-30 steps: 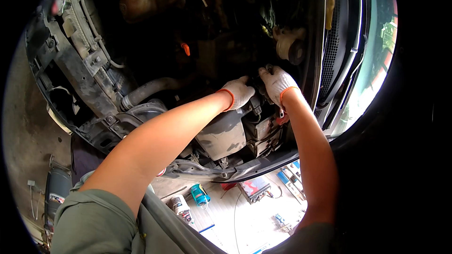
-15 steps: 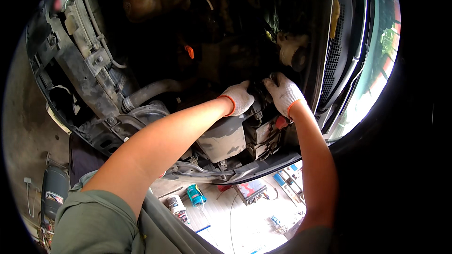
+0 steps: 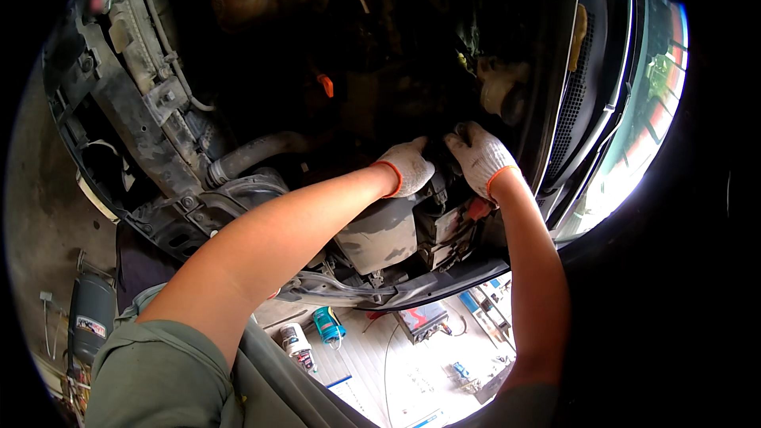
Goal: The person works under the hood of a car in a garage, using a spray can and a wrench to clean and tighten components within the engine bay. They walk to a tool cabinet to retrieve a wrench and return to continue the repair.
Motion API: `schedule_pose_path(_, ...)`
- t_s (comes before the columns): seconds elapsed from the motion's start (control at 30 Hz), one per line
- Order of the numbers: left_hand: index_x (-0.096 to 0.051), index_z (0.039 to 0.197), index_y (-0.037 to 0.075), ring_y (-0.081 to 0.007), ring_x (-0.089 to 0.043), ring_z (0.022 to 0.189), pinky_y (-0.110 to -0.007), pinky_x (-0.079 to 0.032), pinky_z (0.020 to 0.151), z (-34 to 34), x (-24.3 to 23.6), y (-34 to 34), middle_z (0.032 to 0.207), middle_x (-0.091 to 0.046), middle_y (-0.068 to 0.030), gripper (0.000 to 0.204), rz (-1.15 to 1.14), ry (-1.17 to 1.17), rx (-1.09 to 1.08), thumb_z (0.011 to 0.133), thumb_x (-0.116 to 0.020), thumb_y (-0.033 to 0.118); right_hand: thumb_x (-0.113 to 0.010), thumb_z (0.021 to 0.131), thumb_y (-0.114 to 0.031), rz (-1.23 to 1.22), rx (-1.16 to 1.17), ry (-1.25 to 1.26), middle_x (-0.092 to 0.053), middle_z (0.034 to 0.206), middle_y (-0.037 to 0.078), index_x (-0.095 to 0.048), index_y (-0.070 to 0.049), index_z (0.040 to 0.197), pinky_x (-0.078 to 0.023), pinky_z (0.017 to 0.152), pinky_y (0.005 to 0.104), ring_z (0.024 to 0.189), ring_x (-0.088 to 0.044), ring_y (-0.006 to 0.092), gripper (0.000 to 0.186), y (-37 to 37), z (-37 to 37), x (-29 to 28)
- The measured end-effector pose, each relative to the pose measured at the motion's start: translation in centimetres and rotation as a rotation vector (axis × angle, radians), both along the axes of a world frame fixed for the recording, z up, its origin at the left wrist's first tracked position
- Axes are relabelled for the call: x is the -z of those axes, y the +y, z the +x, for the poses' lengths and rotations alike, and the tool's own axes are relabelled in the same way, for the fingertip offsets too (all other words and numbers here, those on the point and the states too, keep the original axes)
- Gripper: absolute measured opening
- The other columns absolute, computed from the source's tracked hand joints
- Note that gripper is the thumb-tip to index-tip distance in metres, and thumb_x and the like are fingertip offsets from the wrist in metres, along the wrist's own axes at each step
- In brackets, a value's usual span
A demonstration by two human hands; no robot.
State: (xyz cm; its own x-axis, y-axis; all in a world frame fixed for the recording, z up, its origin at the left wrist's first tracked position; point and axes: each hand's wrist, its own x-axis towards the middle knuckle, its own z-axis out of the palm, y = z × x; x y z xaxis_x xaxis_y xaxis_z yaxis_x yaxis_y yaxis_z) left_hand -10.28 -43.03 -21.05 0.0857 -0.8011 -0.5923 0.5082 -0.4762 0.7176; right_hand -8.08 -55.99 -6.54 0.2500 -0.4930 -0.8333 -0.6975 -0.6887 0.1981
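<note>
Both my hands wear white knit gloves with orange cuffs and reach deep into a car's engine bay. My left hand (image 3: pixel 411 168) is closed over a dark part behind a dusty grey plastic box (image 3: pixel 379 239). Close to its right, my right hand (image 3: pixel 480 160) has its fingers curled round something dark; shadow and the glove hide what it is. Just below the right wrist shows a red cap (image 3: pixel 479 208) beside a dark block (image 3: pixel 444 234). A whitish reservoir (image 3: pixel 499 83) sits beyond the right hand.
An orange loop handle (image 3: pixel 326 85) stands out in the dark engine bay. A grey hose (image 3: pixel 258 157) runs at left. The windshield (image 3: pixel 650 119) rises at right. Below the fender edge (image 3: pixel 412 293) are a teal container (image 3: pixel 328 325), a white bottle (image 3: pixel 294 339) and a red-topped box (image 3: pixel 422 319).
The whole view has shifted slightly, so the engine bay sits a little further right. Both hands stay at the same dark parts, with little visible movement.
</note>
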Motion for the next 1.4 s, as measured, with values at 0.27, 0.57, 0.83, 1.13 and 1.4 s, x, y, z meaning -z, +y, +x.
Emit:
schedule_pose_path(0.27,-0.058,0.150,0.005,-0.0412,-0.066,0.130,-0.044,-0.052,0.108,-0.4,0.2,-0.1,0.137,-0.071,-0.0260,0.058,-0.030,0.090,-0.038,0.093,-0.061,0.019,-0.051,0.113,-0.046,-0.112,0.115,0.164,-0.072,0.132,0.026,-0.055,-0.003,0.147,-0.058,0.100,0.0478,0.127,-0.068,0.0450,0.055,2.3,0.8,0.7)
schedule_pose_path(0.57,-0.059,0.148,0.006,-0.0433,-0.065,0.131,-0.046,-0.052,0.108,0.0,0.5,-0.3,0.138,-0.070,-0.0276,0.057,-0.019,-0.048,0.054,0.094,-0.063,0.023,-0.066,0.105,-0.027,-0.156,-0.570,0.303,-0.077,0.118,0.025,-0.058,-0.006,0.141,-0.061,0.096,0.0475,0.111,-0.075,0.0411,0.043,1.9,3.3,0.1)
schedule_pose_path(0.83,-0.057,0.152,0.005,-0.0427,-0.067,0.129,-0.046,-0.053,0.107,0.0,0.4,-0.2,0.137,-0.070,-0.0279,0.058,-0.006,-0.031,0.025,0.096,-0.063,0.023,-0.068,0.100,-0.016,-0.088,-0.468,0.366,-0.075,0.122,0.027,-0.062,-0.002,0.135,-0.060,0.096,0.0476,0.118,-0.072,0.0431,0.038,4.2,5.9,0.1)
schedule_pose_path(1.13,-0.054,0.155,0.005,-0.0437,-0.069,0.124,-0.048,-0.054,0.105,0.1,0.4,0.2,0.130,-0.073,-0.0302,0.070,-0.074,-0.009,0.017,0.092,-0.066,0.033,-0.074,0.095,-0.025,-0.066,-0.457,0.568,-0.077,0.119,0.026,-0.074,-0.002,0.122,-0.062,0.096,0.0459,0.113,-0.075,0.0412,0.035,3.8,7.7,1.5)
schedule_pose_path(1.4,-0.051,0.159,0.007,-0.0405,-0.074,0.114,-0.046,-0.057,0.098,-1.3,2.4,-0.4,0.124,-0.076,-0.0261,0.076,-0.123,0.033,-0.046,0.089,-0.069,0.031,-0.070,0.099,-0.024,-0.054,-0.466,0.621,-0.078,0.116,0.026,-0.073,0.002,0.126,-0.062,0.095,0.0459,0.114,-0.074,0.0427,0.037,4.4,9.1,2.0)
